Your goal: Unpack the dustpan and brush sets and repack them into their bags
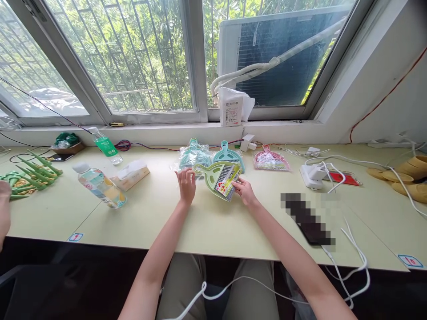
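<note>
A green mini dustpan-and-brush set (216, 174) with a printed label card (228, 180) lies on the pale table (207, 222) in front of me. My right hand (245, 192) pinches the card's lower right edge. My left hand (187, 184) rests beside the set's handle, fingers curled and touching it. Behind it lie a teal set in clear wrap (194, 155), a bare teal dustpan (229, 155) and a pink set (271, 161).
Two plastic bottles (100, 186) (106, 146) and a tissue box (131, 174) lie at left, with green plastic spikes (36, 171) and another person's hand (4, 209) at the edge. At right are white chargers with cables (313, 174), a phone (308, 220) and yellow bowls (408, 178).
</note>
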Motion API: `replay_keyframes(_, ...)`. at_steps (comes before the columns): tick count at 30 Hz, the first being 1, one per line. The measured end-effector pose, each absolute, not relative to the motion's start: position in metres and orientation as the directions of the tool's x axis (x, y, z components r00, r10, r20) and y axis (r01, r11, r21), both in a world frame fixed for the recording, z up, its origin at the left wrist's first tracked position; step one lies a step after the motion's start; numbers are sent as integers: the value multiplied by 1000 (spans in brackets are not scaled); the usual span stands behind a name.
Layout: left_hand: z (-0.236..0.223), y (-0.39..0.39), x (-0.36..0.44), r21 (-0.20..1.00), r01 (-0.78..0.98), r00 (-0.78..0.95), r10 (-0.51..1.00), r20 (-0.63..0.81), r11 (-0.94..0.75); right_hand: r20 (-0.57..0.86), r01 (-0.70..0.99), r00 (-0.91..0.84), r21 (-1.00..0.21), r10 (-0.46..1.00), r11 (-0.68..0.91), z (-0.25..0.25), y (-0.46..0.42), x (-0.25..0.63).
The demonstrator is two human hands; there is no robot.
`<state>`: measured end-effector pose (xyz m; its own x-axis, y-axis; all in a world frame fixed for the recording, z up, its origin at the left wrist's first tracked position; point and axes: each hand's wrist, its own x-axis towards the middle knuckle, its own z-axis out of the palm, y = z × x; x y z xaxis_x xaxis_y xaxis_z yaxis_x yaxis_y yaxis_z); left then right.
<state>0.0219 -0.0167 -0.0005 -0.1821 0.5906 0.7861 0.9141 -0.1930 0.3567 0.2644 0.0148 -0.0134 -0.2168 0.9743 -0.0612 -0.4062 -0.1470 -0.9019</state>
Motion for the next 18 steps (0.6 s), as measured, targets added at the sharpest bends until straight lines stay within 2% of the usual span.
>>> replay_keyframes(4, -1, -18, 29, 282, 905, -59, 564, 823, -317, -103, -425, -116, -894, 988, -143, -19, 17, 265)
replay_keyframes(7, -2, -18, 35, 250, 889, 13, 566, 824, -384, -78, -445, -133, -886, 988, -130, -17, 16, 265)
replay_keyframes(13, 2, -24, 46, 268, 856, 48, 585, 809, -441, -29, -393, -255, -910, 967, -131, -10, 8, 256)
replay_keyframes(16, 3, -29, 54, 280, 831, 104, 628, 771, -481, -32, -428, -182, -897, 983, -108, -12, 6, 252)
replay_keyframes(18, 4, -32, 61, 335, 809, 82, 656, 751, -484, -39, -478, -99, -875, 994, -82, -13, 7, 252)
